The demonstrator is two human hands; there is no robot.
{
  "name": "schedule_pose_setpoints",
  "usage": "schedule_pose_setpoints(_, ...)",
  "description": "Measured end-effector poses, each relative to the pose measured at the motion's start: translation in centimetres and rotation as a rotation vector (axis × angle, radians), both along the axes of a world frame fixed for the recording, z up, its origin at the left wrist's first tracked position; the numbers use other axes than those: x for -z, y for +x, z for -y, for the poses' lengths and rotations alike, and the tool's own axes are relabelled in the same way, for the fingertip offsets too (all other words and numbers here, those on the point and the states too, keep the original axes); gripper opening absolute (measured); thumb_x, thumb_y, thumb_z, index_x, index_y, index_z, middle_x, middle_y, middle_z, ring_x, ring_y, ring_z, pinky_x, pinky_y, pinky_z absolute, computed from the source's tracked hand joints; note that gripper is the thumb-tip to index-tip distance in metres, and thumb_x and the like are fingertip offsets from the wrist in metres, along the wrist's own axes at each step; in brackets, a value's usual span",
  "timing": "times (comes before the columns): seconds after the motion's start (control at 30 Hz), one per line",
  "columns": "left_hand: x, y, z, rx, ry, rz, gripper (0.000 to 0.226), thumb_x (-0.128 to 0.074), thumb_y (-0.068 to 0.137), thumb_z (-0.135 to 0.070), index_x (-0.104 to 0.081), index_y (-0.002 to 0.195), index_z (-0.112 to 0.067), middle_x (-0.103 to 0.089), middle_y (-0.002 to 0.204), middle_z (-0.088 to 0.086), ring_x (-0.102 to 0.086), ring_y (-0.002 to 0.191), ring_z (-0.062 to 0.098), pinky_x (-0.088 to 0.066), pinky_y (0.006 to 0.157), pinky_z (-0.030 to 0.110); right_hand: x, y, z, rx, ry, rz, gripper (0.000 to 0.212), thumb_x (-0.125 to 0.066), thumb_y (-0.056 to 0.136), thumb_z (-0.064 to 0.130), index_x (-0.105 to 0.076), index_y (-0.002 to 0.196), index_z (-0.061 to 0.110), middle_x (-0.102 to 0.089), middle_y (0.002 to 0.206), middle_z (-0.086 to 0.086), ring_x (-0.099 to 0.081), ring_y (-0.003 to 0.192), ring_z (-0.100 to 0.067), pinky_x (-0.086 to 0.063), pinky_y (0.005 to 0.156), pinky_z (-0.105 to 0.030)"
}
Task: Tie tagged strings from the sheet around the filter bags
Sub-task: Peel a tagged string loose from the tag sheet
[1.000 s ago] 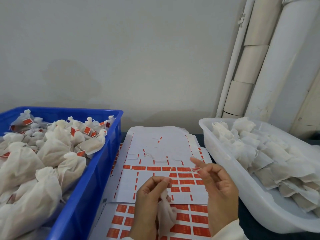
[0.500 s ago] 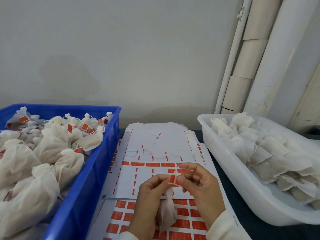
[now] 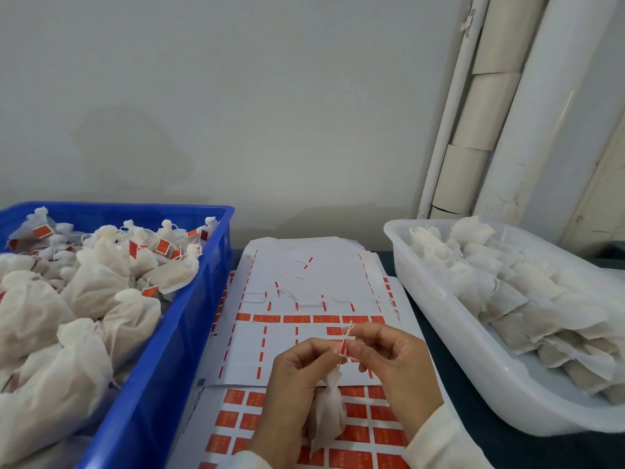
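A white filter bag [image 3: 326, 412] hangs between my hands, low in the middle of the view. My left hand [image 3: 291, 380] pinches its gathered neck. My right hand [image 3: 392, 363] pinches a tagged string [image 3: 344, 343] with a small red tag right at the neck, the string's loose ends sticking up above my fingers. Under my hands lies the tag sheet [image 3: 304, 326], white with rows of red tags, most of its upper part stripped, with a few loose strings on it.
A blue crate [image 3: 176, 350] on the left holds several tied bags with red tags. A white tub [image 3: 449, 336] on the right holds several untied filter bags. More tag sheets [image 3: 358, 431] lie beneath. Pipes run up the wall at the right.
My right hand brought the tagged string from the sheet in to the bag's neck and now holds it close against my left fingers. The bag hangs a little lower.
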State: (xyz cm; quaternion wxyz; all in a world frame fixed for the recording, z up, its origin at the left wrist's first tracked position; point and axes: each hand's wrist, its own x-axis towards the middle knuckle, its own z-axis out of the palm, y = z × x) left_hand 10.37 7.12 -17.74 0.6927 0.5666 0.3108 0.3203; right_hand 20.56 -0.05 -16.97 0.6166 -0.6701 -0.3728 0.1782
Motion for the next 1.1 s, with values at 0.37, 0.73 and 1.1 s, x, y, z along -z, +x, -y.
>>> schedule_pose_setpoints(0.37,0.3,-0.2,-0.5,0.082,0.046,-0.038,0.019,-0.061,0.085,-0.017,-0.069,0.067,-0.018,-0.067,0.067,-0.005,-0.061,0.061,0.002,-0.047,0.052,0.010,0.1,0.5,0.1,-0.031,-0.105,0.034,0.011,-0.070,0.079,0.017,-0.068,0.074,0.026,-0.070,0.071,0.016,-0.064,0.062,-0.006,-0.049,0.060,-0.010)
schedule_pose_setpoints(0.73,0.6,0.5,0.3,0.010,0.269,-0.046,0.008,-0.068,0.079,-0.014,-0.070,0.074,-0.020,-0.070,0.073,-0.006,-0.065,0.070,0.012,-0.050,0.060,0.012,0.8,-0.4,-0.3,0.181,0.025,-0.102,0.011,-0.067,0.082,0.014,-0.065,0.075,0.021,-0.067,0.071,0.003,-0.060,0.055,-0.011,-0.048,0.052,-0.009)
schedule_pose_setpoints(1.1,1.1,0.7,0.3,-0.164,0.297,-0.044,0.009,-0.071,0.076,-0.024,-0.068,0.068,-0.020,-0.067,0.066,-0.007,-0.058,0.061,0.015,-0.049,0.057,0.015,0.9,-0.7,-0.4,0.168,0.048,-0.063,0.011,-0.067,0.082,0.014,-0.065,0.074,0.021,-0.068,0.073,0.004,-0.061,0.065,-0.014,-0.050,0.058,-0.012)
